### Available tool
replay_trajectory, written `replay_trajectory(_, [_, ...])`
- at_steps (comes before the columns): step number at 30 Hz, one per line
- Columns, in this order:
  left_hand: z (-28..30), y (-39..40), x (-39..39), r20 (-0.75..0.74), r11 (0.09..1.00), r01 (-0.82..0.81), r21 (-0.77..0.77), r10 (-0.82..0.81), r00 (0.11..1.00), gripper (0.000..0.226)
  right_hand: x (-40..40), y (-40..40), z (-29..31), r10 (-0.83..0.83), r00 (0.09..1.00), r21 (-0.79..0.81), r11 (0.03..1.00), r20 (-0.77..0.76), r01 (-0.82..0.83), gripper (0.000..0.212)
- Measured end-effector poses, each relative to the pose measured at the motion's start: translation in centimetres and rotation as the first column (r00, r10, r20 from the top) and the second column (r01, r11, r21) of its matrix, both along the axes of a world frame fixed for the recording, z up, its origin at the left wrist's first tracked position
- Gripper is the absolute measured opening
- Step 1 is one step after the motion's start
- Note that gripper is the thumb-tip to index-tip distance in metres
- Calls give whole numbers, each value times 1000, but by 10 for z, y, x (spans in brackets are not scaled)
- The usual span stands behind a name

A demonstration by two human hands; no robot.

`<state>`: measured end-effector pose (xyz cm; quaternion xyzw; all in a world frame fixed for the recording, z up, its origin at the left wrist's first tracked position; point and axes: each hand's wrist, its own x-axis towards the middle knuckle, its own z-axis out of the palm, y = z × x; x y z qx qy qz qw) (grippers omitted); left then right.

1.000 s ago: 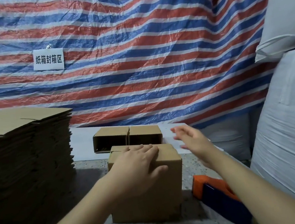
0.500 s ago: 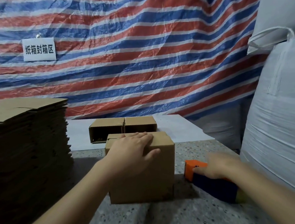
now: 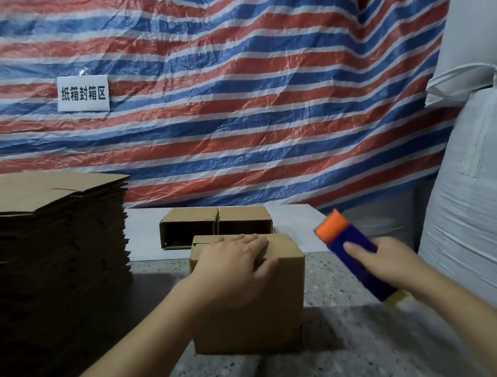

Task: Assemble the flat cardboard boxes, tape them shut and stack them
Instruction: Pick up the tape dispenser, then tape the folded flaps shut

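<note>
While my left hand lies flat over the top of the assembled cardboard box, fingers spread across the closed flaps and thumb hooked over the near right edge, my right hand grips the tape dispenser in the air just to the right of the box, apart from it. The dispenser is dark blue with an orange end, tilted so the orange end points up and away from me; my thumb lies along its blue face and my other fingers wrap behind it, and it is a little blurred. The box stands upright on the speckled grey table, right in front of me between my two forearms. Just behind it lie two open boxes side by side on their sides, resting on a white sheet at the far end of the table. To my left a tall stack of flat cardboard blanks rises above the height of the box. A red, white and blue striped tarp hangs across the back, with a white sign printed in Chinese characters fixed to it. On my right stand large white woven sacks.
</note>
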<state>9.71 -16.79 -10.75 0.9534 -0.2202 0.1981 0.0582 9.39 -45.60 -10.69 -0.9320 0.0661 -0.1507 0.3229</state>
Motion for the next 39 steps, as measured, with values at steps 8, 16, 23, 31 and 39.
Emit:
replay_trajectory(8, [3,1,-4,15,992,35,-121,-33,999,59,-4,43,127,392,903,618,670,177,-412,51])
replay_trajectory(16, [5,-8,-6,-14,947,-33,-320,31,999,114,20,105,120,521,853,583,704,-36,-405,67])
replay_trajectory(23, [1,-18,-5,35,899,-93,-427,120,992,107,40,112,129,549,825,516,749,-133,-416,79])
replay_trajectory(31, [33,6,6,-287,493,-162,-855,-189,939,47,57,114,157,508,803,254,859,-311,-445,91])
replay_trajectory(39, [60,50,20,-314,-156,-430,-889,-477,821,63,65,137,165,528,726,116,835,-441,-537,105])
